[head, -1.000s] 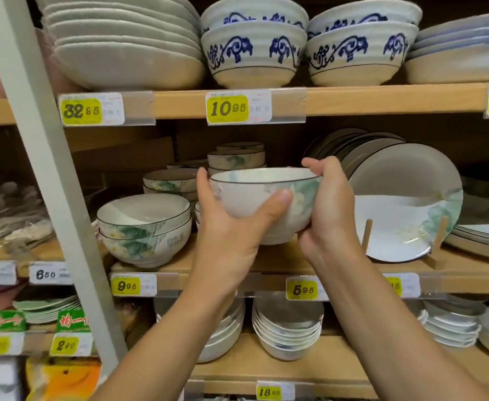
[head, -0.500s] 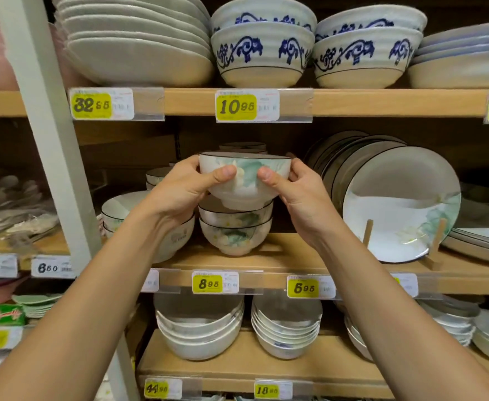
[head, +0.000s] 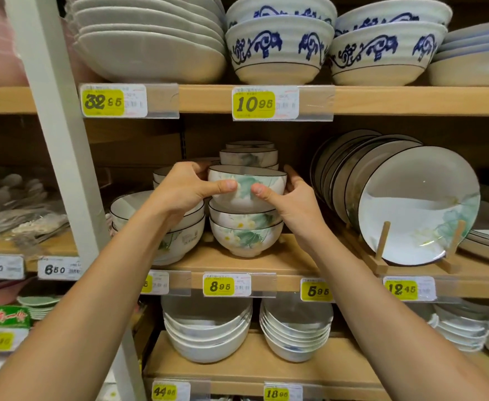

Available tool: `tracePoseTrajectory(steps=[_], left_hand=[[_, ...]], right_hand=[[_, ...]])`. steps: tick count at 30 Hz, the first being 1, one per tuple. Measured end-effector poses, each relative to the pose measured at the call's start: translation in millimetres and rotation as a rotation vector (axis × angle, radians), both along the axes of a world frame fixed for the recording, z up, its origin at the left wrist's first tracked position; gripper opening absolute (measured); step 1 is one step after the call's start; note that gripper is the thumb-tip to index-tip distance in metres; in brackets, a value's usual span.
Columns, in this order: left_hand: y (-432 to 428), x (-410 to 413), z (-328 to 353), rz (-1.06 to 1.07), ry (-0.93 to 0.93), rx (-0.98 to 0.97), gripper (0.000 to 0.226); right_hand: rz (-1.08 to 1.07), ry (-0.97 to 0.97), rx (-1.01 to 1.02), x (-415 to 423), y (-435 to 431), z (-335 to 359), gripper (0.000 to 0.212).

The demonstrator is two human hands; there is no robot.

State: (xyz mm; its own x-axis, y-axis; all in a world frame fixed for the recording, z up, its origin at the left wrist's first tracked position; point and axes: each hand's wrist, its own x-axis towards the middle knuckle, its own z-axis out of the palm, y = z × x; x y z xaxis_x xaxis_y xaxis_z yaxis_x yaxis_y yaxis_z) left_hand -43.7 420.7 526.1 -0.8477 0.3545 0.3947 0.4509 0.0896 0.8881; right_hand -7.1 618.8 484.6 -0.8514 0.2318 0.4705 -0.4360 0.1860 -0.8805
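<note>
Now left hand [head: 179,189] and right hand [head: 292,204] grip the floral bowl [head: 246,183] atop its stack [head: 246,230], open room above.

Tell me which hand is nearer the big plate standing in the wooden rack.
Right. The right hand grips the floral bowl just left of the plate. The left hand holds the bowl's other side, farther left.

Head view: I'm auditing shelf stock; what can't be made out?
Head view: whether the floral bowl rests on the stack; left hand, right hand and its own wall hide the contact.
Head view: price tag beside the 8.95 tag; left forearm covers its figure.
Head view: fine print on both tags; too small.
</note>
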Motion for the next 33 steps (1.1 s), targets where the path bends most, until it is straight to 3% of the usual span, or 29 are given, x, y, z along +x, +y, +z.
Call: tracePoseTrajectory(steps=[3,5,7,11,13,16,25,29,33], left_hand=[[-4,-5,7,0.018,0.013,-0.143,0.070],[-5,-8,8,0.027,0.004,-0.226,0.085],[-5,-9,6,0.038,0.005,-0.276,0.078],[-1,-11,1,0.037,0.029,-0.364,0.084],[0,-11,3,0.030,0.040,-0.410,0.069],[0,-14,6,0.042,0.052,-0.456,0.060],[-5,-6,5,0.123,0.157,-0.610,0.094],[-6,9,0,0.217,0.268,-0.675,0.089],[-13,37,-12,0.261,0.343,-0.420,0.081]], right_hand=[[0.013,-0.001,-0.016,-3,0,-7,0.110],[0.023,-0.003,-0.013,-5,1,-11,0.107],[0.029,-0.012,-0.010,-4,2,-15,0.107],[0.021,-0.067,-0.002,-4,3,-21,0.145],[0.021,-0.087,-0.010,-4,4,-22,0.148],[0.017,-0.109,-0.010,-4,5,-23,0.148],[0.045,-0.155,0.019,2,3,-20,0.143],[-0.024,-0.098,0.020,21,-6,-16,0.133],[-0.162,-0.018,-0.024,49,-18,-21,0.108]])
